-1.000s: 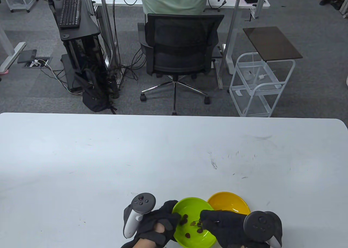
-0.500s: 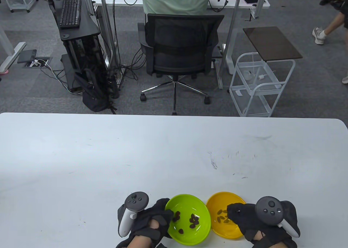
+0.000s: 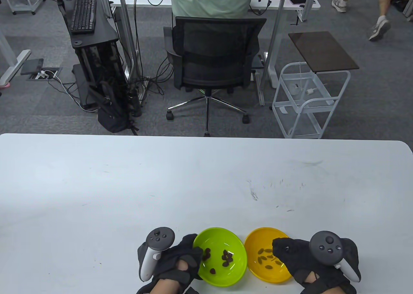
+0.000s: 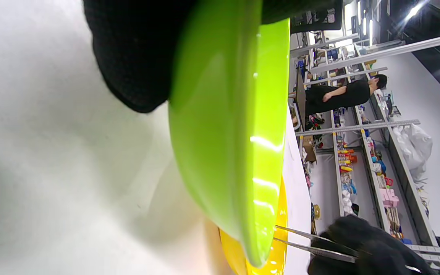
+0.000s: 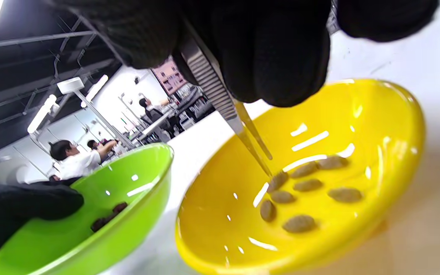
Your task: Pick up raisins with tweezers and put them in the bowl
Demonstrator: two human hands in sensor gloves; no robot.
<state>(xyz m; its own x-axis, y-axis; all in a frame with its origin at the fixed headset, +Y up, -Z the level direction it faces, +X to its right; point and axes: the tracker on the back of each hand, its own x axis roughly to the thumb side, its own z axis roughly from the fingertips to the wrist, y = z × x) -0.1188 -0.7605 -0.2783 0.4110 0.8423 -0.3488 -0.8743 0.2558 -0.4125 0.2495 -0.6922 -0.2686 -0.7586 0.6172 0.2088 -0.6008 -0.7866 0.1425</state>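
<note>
At the near edge of a white worktop (image 3: 161,184), a shallow lime-green plastic bowl (image 3: 220,257) and a shallow yellow plastic bowl (image 3: 269,254) sit just beside each other, the green one on the left. The left hand (image 3: 176,265), in a black sensor glove with a grey-and-white tracker (image 3: 155,248) strapped to its back, holds the green bowl by its left rim, fingers curled over the edge; the left wrist view shows gloved fingers (image 4: 136,57) against the bowl's outer wall. Dark raisins (image 3: 226,258) lie in small clusters on the floor of the green bowl. The right hand (image 3: 300,258), also gloved and carrying a tracker (image 3: 326,247), hangs over the right side of the yellow bowl, its grip pinching a pair of slim steel tweezers (image 5: 227,114). In the right wrist view the tweezer tips point down into the yellow bowl, slightly parted, the lower tip at or just above one raisin; whether it touches cannot be told. Several brownish raisins (image 5: 304,191) rest on the yellow bowl's floor. Beyond the worktop, a black mesh office chair (image 3: 214,55) and a white wire cart (image 3: 306,100) stand on grey carpet.
</note>
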